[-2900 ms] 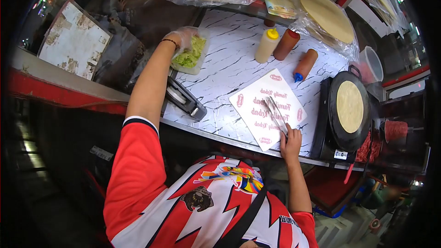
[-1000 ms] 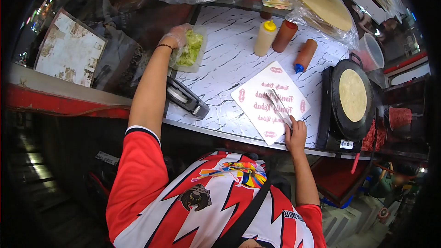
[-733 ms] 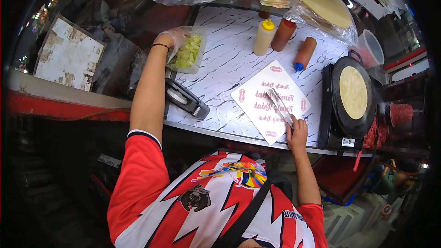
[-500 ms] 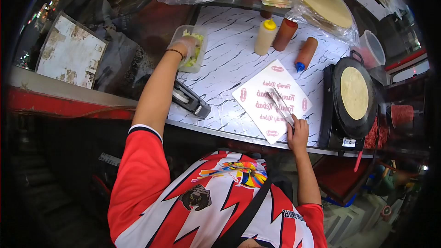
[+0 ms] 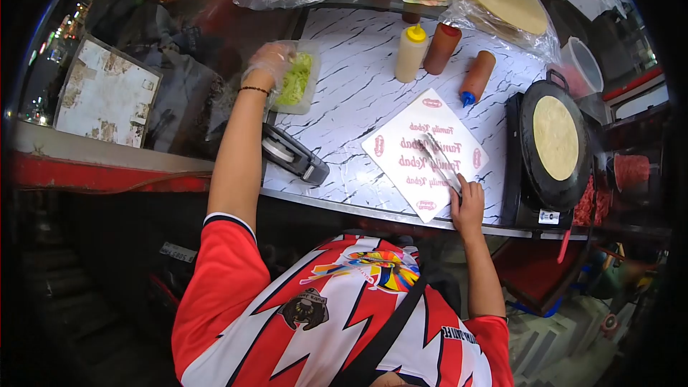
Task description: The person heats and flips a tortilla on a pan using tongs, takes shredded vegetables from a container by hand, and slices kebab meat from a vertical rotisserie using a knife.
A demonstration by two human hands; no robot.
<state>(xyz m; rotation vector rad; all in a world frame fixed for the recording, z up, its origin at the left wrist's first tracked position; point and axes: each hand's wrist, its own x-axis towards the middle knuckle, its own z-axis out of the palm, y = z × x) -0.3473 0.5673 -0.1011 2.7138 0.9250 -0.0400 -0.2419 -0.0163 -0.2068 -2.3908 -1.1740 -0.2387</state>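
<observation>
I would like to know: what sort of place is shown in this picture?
Probably a kebab stall or small kebab kitchen. The paper sheet is printed "Family Kebab", a round flatbread lies on a black pan, and squeeze bottles are close by.

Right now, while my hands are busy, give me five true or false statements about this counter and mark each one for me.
1. The left hand wears a clear glove. True.
2. The right hand holds a yellow-capped bottle. False: it holds metal tongs.
3. The container by the left hand has shredded greens in it. True.
4. The flatbread is folded in half. False: it lies flat on the black pan.
5. The tongs reach over a sheet of printed paper. True.
</observation>
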